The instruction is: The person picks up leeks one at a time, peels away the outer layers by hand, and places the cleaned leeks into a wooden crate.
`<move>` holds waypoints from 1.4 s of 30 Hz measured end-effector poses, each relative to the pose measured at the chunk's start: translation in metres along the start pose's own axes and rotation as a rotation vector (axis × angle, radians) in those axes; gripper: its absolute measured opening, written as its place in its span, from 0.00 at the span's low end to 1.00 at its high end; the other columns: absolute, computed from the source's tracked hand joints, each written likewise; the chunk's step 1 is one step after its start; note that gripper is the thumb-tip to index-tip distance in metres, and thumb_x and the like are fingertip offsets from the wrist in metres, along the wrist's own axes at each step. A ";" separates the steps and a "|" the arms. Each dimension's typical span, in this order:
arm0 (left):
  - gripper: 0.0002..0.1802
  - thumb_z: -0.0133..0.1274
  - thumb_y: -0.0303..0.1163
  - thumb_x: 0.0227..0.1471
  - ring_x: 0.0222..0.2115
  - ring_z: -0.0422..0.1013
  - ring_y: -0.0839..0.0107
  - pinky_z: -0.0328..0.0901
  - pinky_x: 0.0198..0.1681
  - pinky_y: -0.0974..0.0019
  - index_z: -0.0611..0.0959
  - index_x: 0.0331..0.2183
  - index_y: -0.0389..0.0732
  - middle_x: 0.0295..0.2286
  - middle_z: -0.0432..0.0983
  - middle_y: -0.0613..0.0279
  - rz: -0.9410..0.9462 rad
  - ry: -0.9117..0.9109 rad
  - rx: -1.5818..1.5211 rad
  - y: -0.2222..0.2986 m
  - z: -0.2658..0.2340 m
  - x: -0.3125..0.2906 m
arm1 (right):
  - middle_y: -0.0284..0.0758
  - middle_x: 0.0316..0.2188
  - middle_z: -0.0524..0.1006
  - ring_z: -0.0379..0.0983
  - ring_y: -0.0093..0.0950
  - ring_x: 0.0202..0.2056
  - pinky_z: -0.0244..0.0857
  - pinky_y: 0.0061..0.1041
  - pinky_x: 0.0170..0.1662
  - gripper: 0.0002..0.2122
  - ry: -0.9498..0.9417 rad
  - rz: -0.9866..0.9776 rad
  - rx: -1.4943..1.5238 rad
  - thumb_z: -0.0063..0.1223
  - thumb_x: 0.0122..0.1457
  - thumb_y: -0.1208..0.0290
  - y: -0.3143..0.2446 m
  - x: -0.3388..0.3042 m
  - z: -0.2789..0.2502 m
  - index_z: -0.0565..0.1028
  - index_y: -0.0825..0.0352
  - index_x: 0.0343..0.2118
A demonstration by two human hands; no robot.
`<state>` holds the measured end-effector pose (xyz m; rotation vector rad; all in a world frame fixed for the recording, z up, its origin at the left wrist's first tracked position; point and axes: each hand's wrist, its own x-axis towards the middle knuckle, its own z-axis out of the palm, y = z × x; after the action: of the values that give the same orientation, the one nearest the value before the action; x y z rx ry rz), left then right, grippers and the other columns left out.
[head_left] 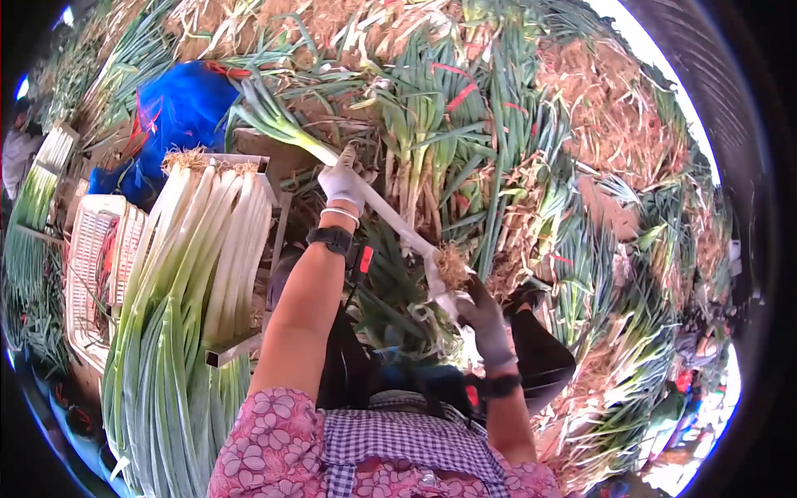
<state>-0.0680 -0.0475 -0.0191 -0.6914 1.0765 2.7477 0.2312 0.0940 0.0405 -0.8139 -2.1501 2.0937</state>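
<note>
A long leek (386,212) lies slantwise before me, its green leaves toward the upper left and its brown, hairy roots (451,267) toward the lower right. My left hand (341,182), in a pale glove, is closed around it where white stalk meets green leaf. Just below the roots, my right hand (486,322) wears a greyish, dirty glove and has its fingers closed. A pale strip of leek skin (437,282) runs from the root end down to that hand. Part of the right-hand grip is hidden.
At left, a metal-framed stand (228,353) carries a big row of pale leeks (178,274). Beside it are a white plastic basket (83,257) and a blue bag (187,108). Heaps of untrimmed leeks (423,124), some with red ties, spread ahead and right. Another person (18,153) appears far left.
</note>
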 end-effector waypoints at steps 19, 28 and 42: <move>0.09 0.58 0.30 0.49 0.13 0.62 0.71 0.64 0.14 0.64 0.75 0.24 0.39 0.16 0.68 0.65 -0.050 0.159 0.144 -0.014 -0.005 0.021 | 0.45 0.42 0.76 0.77 0.40 0.33 0.69 0.34 0.37 0.30 0.177 -0.370 -0.498 0.62 0.49 0.66 -0.025 -0.001 0.021 0.66 0.66 0.56; 0.11 0.62 0.31 0.43 0.13 0.65 0.72 0.66 0.14 0.64 0.76 0.23 0.38 0.17 0.68 0.66 -0.095 0.069 0.388 -0.032 -0.008 0.006 | 0.49 0.33 0.78 0.77 0.41 0.35 0.69 0.36 0.36 0.14 -0.011 -0.219 -0.692 0.48 0.61 0.64 -0.006 0.011 0.078 0.74 0.66 0.47; 0.09 0.58 0.33 0.48 0.14 0.65 0.69 0.61 0.15 0.64 0.75 0.26 0.40 0.20 0.70 0.63 0.018 0.093 0.106 -0.017 -0.002 0.008 | 0.28 0.31 0.72 0.59 0.12 0.21 0.53 0.12 0.24 0.25 -0.035 -0.069 0.054 0.44 0.61 0.67 -0.035 -0.052 -0.008 0.59 0.69 0.61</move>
<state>-0.0703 -0.0369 -0.0345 -0.8051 1.2430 2.6736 0.2675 0.0829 0.0911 -0.6921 -2.0969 2.1375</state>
